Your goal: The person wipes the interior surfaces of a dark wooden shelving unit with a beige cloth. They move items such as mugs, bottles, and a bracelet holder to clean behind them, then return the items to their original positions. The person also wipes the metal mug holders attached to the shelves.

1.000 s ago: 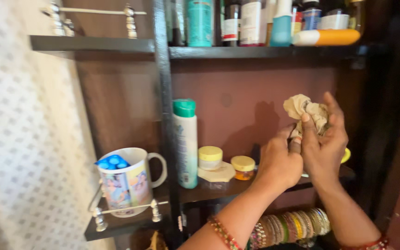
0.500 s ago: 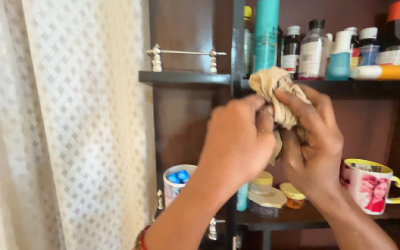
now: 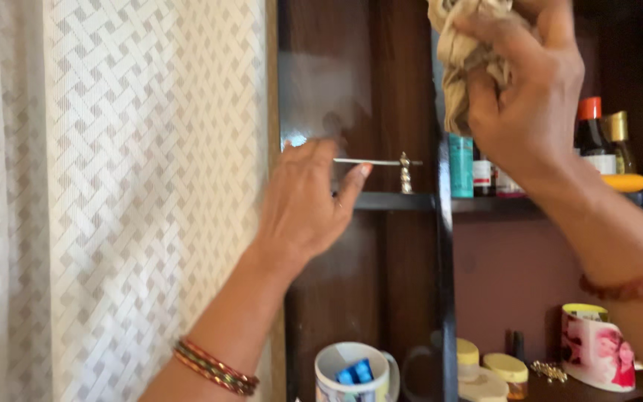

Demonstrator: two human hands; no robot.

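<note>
My right hand is raised high and grips a crumpled beige cloth in front of the dark wooden shelf unit. My left hand reaches to the small left shelf, fingers apart, at its thin metal rail; it holds nothing. Bangles circle both wrists.
A woven-pattern white curtain hangs at the left. Bottles and a teal container stand on the upper shelf. Below are a white mug with blue items, yellow-lidded jars and a pink photo mug.
My view has shifted upward and closer. My left hand let go of the cloth and moved left to the shelf rail. My right hand lifted the cloth higher.
</note>
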